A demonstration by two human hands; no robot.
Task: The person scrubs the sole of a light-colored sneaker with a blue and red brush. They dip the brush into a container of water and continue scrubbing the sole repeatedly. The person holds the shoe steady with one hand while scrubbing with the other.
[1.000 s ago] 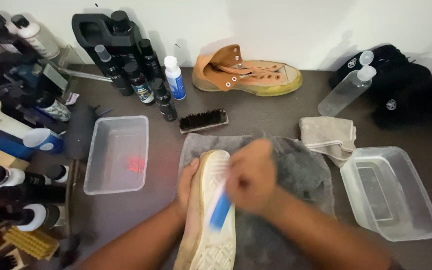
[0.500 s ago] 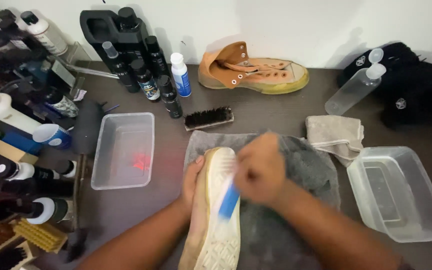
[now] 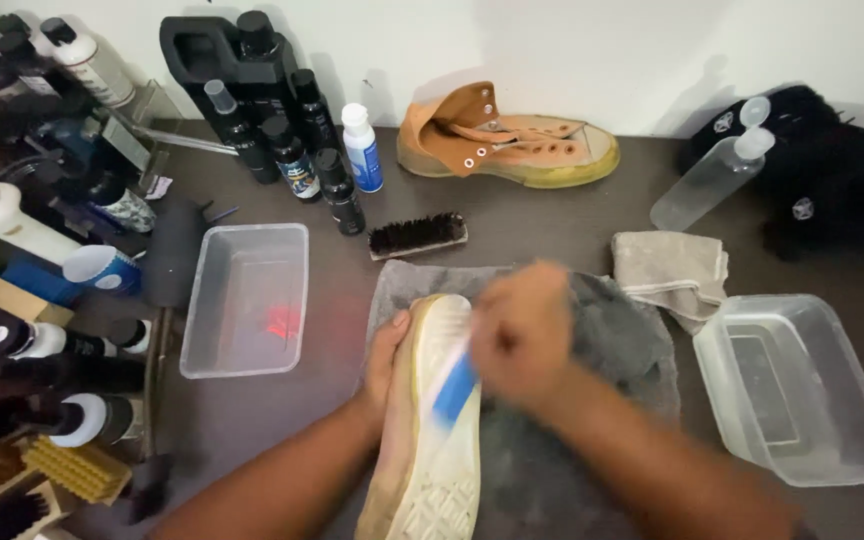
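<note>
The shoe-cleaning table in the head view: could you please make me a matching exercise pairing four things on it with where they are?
Things:
1. Brown shoe
2. Dark bristle brush
3. Blue brush
4. Beige cloth

Places:
A. In the right hand, against the sole of the shoe steadied by the left hand
B. Lying on its side by the back wall
C. Beside the right-hand clear tub
D. Just behind the grey towel, in front of the bottles

Pairs: 1-B, 2-D, 3-A, 4-C
</note>
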